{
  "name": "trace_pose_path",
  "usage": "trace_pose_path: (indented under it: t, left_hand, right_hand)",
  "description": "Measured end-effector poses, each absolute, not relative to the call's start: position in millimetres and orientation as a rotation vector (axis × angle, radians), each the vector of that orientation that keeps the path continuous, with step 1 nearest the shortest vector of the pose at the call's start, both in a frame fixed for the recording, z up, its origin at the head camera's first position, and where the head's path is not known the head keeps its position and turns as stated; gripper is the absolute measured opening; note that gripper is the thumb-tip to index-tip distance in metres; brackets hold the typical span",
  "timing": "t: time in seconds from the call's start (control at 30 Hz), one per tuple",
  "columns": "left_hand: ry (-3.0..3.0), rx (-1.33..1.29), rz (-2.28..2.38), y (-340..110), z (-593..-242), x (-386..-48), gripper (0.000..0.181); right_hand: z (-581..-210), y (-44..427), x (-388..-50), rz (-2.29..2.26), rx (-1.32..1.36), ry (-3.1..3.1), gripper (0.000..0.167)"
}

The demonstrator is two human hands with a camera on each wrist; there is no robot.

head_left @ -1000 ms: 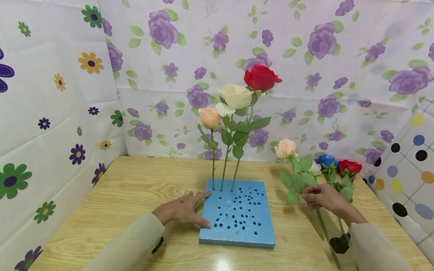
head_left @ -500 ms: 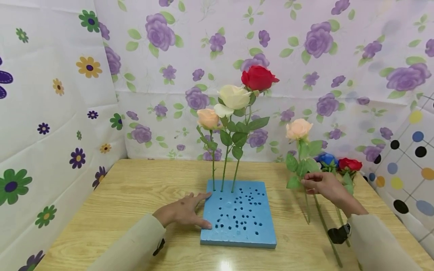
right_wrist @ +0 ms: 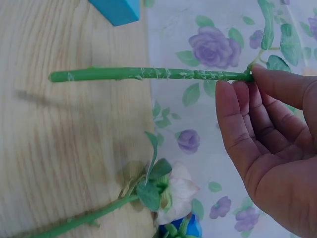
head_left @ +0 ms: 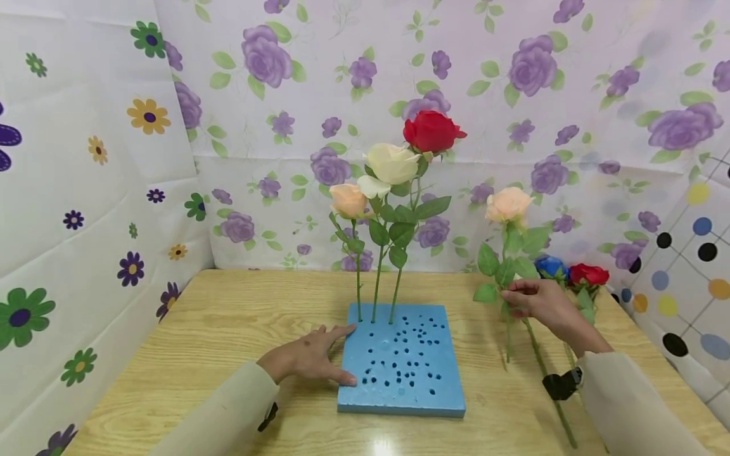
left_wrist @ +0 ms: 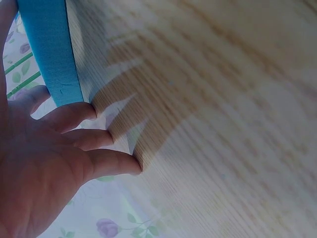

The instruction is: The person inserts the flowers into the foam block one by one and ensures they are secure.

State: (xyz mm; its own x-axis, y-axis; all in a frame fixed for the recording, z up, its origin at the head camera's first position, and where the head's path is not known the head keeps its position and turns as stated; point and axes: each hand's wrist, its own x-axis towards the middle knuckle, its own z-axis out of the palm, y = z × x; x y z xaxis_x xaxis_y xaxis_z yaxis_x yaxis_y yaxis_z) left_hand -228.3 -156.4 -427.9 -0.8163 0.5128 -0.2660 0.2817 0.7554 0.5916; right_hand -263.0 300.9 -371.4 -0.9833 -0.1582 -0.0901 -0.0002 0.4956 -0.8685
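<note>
A blue foam block (head_left: 399, 399) full of small holes lies on the table. Along its back left edge stand three artificial roses: a peach rose (head_left: 349, 201), a white rose (head_left: 392, 164) and a red rose (head_left: 433, 131). My left hand (head_left: 308, 354) rests against the block's left side, fingers spread, as the left wrist view (left_wrist: 44, 144) also shows. Right of the block, my right hand (head_left: 538, 307) pinches the green stem (right_wrist: 148, 74) of another peach rose (head_left: 509, 204) between thumb and fingers. That rose is upright, its stem's lower end above the table.
At the table's right lie a blue rose (head_left: 551, 266), a red rose (head_left: 589, 275) and a white rose (right_wrist: 177, 193), stems toward the front. A flowered cloth (head_left: 274, 126) hangs behind the table, with patterned sheets at both sides.
My right hand has raised the peach rose off the table and brought it from leaning to upright. My left hand has stayed on the block.
</note>
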Motion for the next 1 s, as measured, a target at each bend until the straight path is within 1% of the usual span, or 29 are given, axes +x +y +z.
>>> trace_pose_path:
  t: [0.37, 0.6, 0.77, 1.0]
  left_hand:
    - [2.556, 0.603, 0.747, -155.4, -428.5, -227.0, 0.105]
    - [2.553, 0.601, 0.75, -155.4, -429.3, -227.4, 0.106]
    - [2.544, 0.603, 0.761, -153.5, -430.4, -228.1, 0.105]
    - [2.551, 0.6, 0.756, -156.2, -430.9, -228.3, 0.105]
  right_hand:
    - [-361.1, 274.0, -271.5, -1.618, -0.233, 2.555, 0.036]
    - [-351.9, 254.4, -275.6, -1.617, -0.267, 2.571, 0.036]
    - [-344.9, 242.1, -277.4, -1.602, -0.261, 2.593, 0.032]
    - [-337.7, 223.6, -284.1, -1.628, -0.303, 2.574, 0.033]
